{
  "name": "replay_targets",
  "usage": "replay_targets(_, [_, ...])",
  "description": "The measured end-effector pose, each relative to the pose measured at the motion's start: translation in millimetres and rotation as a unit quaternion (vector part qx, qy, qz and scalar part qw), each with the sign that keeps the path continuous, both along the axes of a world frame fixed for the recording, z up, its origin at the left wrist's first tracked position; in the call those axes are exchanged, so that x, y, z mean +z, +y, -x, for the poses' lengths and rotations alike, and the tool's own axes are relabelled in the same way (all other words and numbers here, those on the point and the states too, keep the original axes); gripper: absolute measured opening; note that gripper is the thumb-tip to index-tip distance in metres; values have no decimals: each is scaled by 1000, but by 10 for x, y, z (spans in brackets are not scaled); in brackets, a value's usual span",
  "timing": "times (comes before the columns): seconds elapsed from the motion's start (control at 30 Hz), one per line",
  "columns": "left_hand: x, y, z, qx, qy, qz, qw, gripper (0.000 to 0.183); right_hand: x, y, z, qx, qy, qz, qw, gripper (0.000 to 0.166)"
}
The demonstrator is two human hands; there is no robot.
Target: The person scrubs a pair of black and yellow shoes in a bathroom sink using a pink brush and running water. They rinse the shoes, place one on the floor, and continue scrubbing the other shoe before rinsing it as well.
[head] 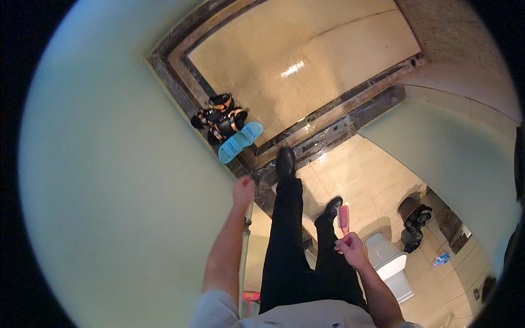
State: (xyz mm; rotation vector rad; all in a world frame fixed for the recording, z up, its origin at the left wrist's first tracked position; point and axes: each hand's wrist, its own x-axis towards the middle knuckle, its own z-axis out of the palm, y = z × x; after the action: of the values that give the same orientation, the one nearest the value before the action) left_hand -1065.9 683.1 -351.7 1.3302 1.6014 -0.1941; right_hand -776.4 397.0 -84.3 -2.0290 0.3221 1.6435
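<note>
My right hand (352, 249) grips the handle of a pink scrub brush (343, 218), whose bristles face left. Slightly blurred, my left hand (244, 189) is at the edge of a large frosted glass panel (123, 197); its fingers are bunched, and I cannot tell whether they hold that edge. Metal fittings (247, 223) show on the panel's edge below this hand. Just past it, a light blue slipper (241, 142) lies on the dark stone border beside a pair of black sandals (226, 126) with orange patterns.
A white toilet (385, 256) stands at my right. Beyond it are a waste bin (408, 208) with black bags (412, 238) and a blue packet (441, 260) on the tiles. Another frosted panel (443, 143) rises at right. A raised stone border (328, 127) edges the ribbed floor ahead.
</note>
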Motion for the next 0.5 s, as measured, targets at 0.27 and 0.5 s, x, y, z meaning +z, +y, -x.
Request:
replay_targets(0.27, [1243, -1206, -95, 106, -88, 105, 985, 33, 906, -462, -321, 369, -193, -174, 892, 29])
replay_targets(0.5, [2270, -1939, -638, 6, -107, 152, 983, 37, 1904, -1049, -780, 509, -352, -384, 685, 8])
